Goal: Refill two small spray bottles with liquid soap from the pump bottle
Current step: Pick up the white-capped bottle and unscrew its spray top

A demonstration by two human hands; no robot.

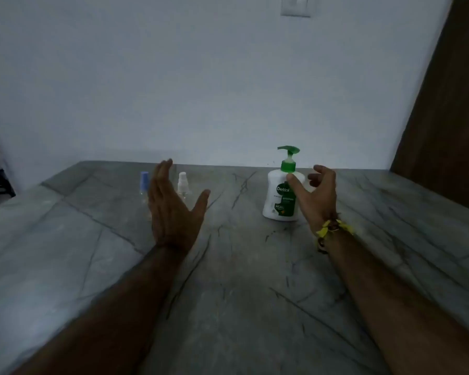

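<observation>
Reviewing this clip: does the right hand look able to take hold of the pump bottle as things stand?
Probably yes. The right hand is open beside the pump bottle, thumb near its neck, with nothing between them. The two spray bottles stand off to the left, out of the way.

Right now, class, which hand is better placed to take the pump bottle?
Right hand: its fingers curve beside the pump bottle. The left hand hovers open near the spray bottles.

Two small spray bottles, one blue-capped point(144, 185), one white-capped point(182, 184). One green-pumped Dettol soap bottle point(281, 193). Two bare hands, left point(173, 209) and right point(316, 196). One yellow wrist thread point(333, 229). One wall switch plate point(295, 6).
</observation>
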